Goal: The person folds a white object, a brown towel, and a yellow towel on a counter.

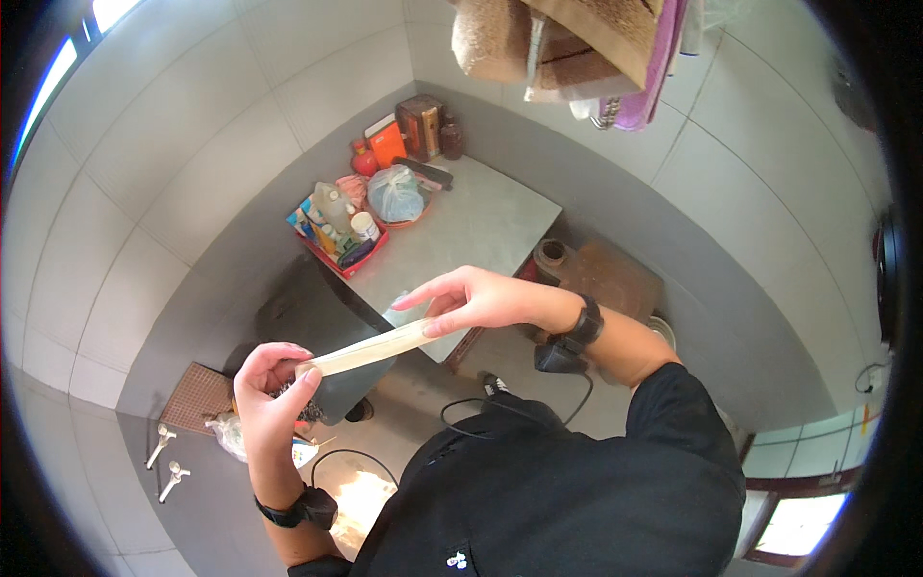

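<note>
A cream-coloured flat strip (370, 353) stretches between my two hands, in front of my body. Its lower left end is pinched between the thumb and fingers of my left hand (272, 387). At the upper right end, my right hand (471, 300) grips it with the thumb beneath and the index finger held out straight. The strip looks taut and slants up to the right. Something dark and coiled (311, 412) shows right beside my left thumb; I cannot tell whether my left hand touches it.
Beyond my hands stands a grey-topped table (481, 216). A red tray (351, 267) of bottles and jars, a knotted plastic bag (395, 193) and boxes (420, 127) crowd its far left side. Towels (586, 48) hang above. A black cable (461, 409) loops by my body.
</note>
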### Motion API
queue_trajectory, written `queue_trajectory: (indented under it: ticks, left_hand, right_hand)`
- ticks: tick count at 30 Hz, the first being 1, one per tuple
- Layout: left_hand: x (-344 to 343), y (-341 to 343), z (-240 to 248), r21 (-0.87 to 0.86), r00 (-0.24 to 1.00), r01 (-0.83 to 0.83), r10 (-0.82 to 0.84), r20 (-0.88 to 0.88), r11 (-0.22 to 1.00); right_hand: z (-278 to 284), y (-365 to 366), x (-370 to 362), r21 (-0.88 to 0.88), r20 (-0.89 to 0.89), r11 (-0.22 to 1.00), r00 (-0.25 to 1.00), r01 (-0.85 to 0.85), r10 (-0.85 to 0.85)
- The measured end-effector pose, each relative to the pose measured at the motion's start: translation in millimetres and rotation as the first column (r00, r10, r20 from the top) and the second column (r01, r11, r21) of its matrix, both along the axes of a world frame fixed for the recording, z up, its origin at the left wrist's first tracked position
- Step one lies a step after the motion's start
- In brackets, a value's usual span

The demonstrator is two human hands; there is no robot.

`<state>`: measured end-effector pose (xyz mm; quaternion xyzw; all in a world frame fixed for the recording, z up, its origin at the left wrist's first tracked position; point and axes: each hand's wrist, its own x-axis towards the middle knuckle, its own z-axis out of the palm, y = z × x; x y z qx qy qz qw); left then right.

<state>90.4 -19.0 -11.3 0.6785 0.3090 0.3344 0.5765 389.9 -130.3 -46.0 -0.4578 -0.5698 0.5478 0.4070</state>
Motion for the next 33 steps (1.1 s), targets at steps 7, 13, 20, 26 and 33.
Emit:
queue_trajectory:
  ticks: [7,13,20,26,33]
  left_hand:
    - [29,-5,18,0.068,0.955,0.282,-0.273,-0.116,0.957]
    - [43,-14,23,0.094,0.927,0.352,-0.332,-0.176,0.931]
    - [63,-32,32,0.329,0.857,0.484,-0.364,-0.364,0.811]
    - [81,-44,47,0.500,0.842,0.459,-0.181,-0.507,0.734]
    - [103,-40,50,0.595,0.873,0.381,-0.064,-0.483,0.708]
  right_hand:
    - [-11,-28,-27,0.186,0.263,0.982,0.964,-0.031,-0.019]
    - [-22,-25,-50,0.185,0.211,0.980,0.971,0.072,-0.111]
    - [-30,-19,-49,0.610,0.241,0.791,0.938,0.054,-0.250]
    - [-48,-7,-45,0.647,0.314,0.763,0.910,0.002,-0.269]
    - [-58,3,-13,0.552,0.142,0.833,0.979,0.046,-0.148]
